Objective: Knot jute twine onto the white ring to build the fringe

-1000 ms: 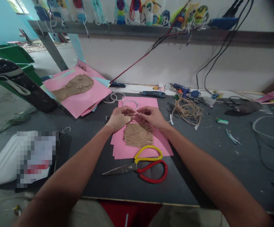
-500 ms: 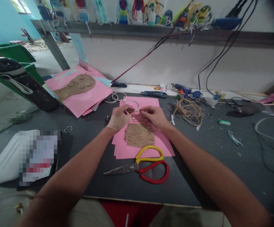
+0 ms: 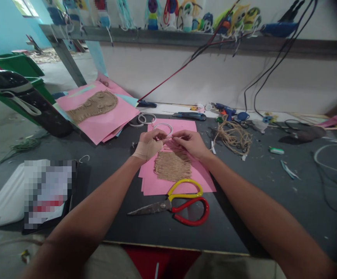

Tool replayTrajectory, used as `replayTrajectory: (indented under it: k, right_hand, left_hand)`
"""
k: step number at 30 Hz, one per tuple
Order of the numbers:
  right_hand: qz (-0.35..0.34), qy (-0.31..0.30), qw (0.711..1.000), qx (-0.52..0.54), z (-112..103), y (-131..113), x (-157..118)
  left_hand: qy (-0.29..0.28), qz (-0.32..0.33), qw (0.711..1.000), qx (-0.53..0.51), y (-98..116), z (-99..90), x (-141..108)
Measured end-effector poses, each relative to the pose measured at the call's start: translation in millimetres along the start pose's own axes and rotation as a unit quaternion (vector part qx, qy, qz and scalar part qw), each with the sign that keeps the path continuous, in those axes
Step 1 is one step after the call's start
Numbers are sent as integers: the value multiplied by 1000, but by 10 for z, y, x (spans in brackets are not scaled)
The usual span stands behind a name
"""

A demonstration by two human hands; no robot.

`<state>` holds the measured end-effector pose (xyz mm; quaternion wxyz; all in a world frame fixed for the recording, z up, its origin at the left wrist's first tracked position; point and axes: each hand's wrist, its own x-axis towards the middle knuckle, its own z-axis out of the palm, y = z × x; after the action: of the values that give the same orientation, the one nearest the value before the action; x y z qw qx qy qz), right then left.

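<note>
My left hand (image 3: 150,144) and my right hand (image 3: 189,142) are close together over the upper half of a pink paper sheet (image 3: 201,182). Both pinch with thumb and forefinger, the fingertips almost meeting. What lies between them is too small to make out. Just below the hands, a block of brown twine rows (image 3: 172,166) covers part of the paper, with thin lines above it. A pale ring (image 3: 163,127) sits right behind the fingertips. Scissors (image 3: 168,203) with one yellow and one red handle lie across the paper's near edge, blades pointing left.
Pink sheets with a twine shape (image 3: 94,104), a black bottle (image 3: 31,104) and a tablet-like device (image 3: 50,193) are on the left. Behind the paper lies a blue cutter (image 3: 189,116). Tangled twine (image 3: 234,135) and a blue glue gun (image 3: 225,111) are to the right.
The whole view has shifted very slightly. Both hands keep nearly the same pinching pose over the paper, and the scissors and twine block stay in place.
</note>
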<state>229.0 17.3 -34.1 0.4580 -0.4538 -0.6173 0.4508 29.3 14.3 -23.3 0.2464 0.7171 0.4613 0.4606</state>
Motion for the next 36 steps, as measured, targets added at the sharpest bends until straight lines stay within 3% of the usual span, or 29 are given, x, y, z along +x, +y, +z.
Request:
replayTrajectory:
  k: [11,19,24,28,31,36]
  right_hand:
    - [9,-35,999,27,13,34,-11]
    - [-11,-37,998,41,23,26,-12]
    - [-7,-36,999,36,33,21,-17]
    - [-67,-4,997,-48,38,2,-41]
    - [-138,34,979,-148,33,4,-62]
    - [-180,64,951,-243,27,40,-74]
  left_hand:
    - [-48,46,997,41,-56,35,-27]
    - [-43,143,987,63,-158,38,-17]
    - [-48,126,988,80,-159,34,-8]
    - [-47,102,990,86,-154,29,-2]
    - [-43,98,991,81,-145,25,0]
    - [-39,87,993,76,-119,19,-3]
